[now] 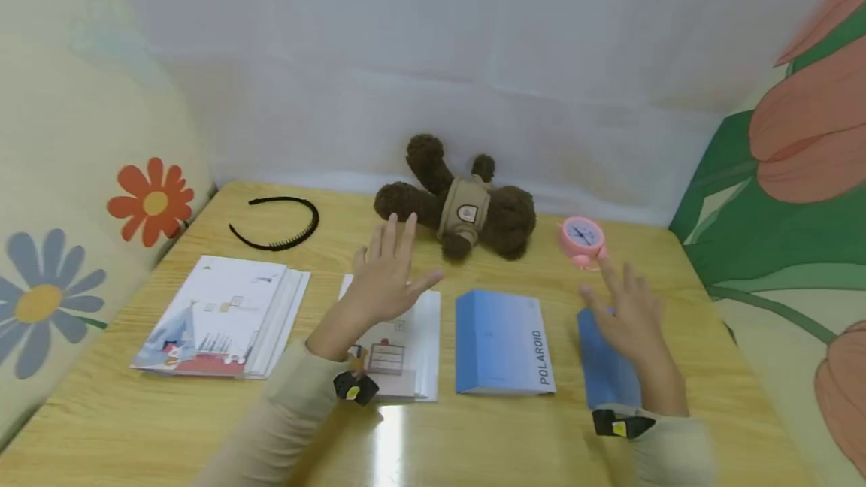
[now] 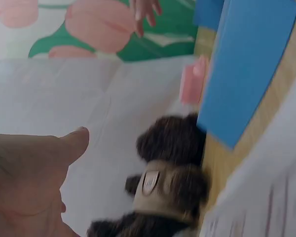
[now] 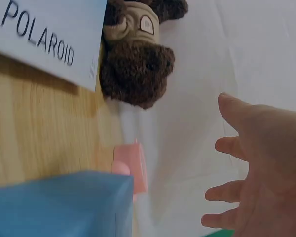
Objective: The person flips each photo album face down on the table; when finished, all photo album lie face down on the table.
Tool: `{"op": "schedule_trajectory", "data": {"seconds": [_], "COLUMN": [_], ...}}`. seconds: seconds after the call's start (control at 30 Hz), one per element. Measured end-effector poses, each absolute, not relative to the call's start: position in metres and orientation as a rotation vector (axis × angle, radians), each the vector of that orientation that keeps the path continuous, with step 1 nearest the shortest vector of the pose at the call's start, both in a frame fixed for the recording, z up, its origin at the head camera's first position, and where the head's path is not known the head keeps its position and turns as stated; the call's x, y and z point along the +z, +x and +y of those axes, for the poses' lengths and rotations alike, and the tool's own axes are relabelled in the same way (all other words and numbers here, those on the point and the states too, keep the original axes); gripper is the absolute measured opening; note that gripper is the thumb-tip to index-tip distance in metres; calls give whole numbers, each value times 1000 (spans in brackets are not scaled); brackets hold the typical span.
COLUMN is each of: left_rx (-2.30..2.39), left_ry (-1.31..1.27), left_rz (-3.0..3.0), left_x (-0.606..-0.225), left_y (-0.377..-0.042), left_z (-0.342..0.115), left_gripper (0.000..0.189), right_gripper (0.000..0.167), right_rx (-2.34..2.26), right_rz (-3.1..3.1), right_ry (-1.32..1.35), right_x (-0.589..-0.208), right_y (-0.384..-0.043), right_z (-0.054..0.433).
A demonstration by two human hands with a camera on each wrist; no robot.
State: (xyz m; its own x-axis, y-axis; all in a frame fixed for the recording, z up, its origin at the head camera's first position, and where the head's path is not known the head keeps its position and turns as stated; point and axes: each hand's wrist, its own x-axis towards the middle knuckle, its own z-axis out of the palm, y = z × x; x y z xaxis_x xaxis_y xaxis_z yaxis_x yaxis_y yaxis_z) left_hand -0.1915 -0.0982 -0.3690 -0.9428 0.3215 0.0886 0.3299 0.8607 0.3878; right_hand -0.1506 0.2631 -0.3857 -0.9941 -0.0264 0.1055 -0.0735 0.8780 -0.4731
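My left hand [image 1: 382, 280] hovers with spread fingers over a white illustrated book [image 1: 387, 352], holding nothing. My right hand [image 1: 632, 318], fingers also apart and nothing in them, is above a blue box-like book [image 1: 602, 367], partly covering it in the head view. Between the hands lies a blue-to-white book marked POLAROID [image 1: 504, 340]. Behind them a dark brown teddy bear [image 1: 467, 205] in a beige top lies on its side. A pink alarm clock [image 1: 583, 239] is just beyond my right fingertips.
At the left lies another white illustrated book [image 1: 223, 314], with a black toothed headband [image 1: 298, 224] behind it. The wooden table [image 1: 473, 442] meets a white cloth backdrop [image 1: 473, 58], with flower-patterned panels at both sides.
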Motion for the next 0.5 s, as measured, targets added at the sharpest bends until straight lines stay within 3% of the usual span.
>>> {"op": "schedule_trajectory", "data": {"seconds": [0.13, 0.37, 0.5], "left_rx": [-638, -793, -726], "left_ry": [-680, -1087, -1101], "left_rz": [-3016, -3113, -3149], "left_x": [-369, -397, -418], "left_y": [-189, -151, -130], "left_z": [-59, 43, 93], "left_gripper": [101, 136, 140], "right_gripper": [69, 72, 75], "right_rx": [850, 991, 1004], "right_rz": [-2921, -2976, -3056], "right_ry": [47, -12, -70], "right_x": [-397, -409, -414], "right_y": [-143, -128, -125], "right_z": [273, 306, 317]}}
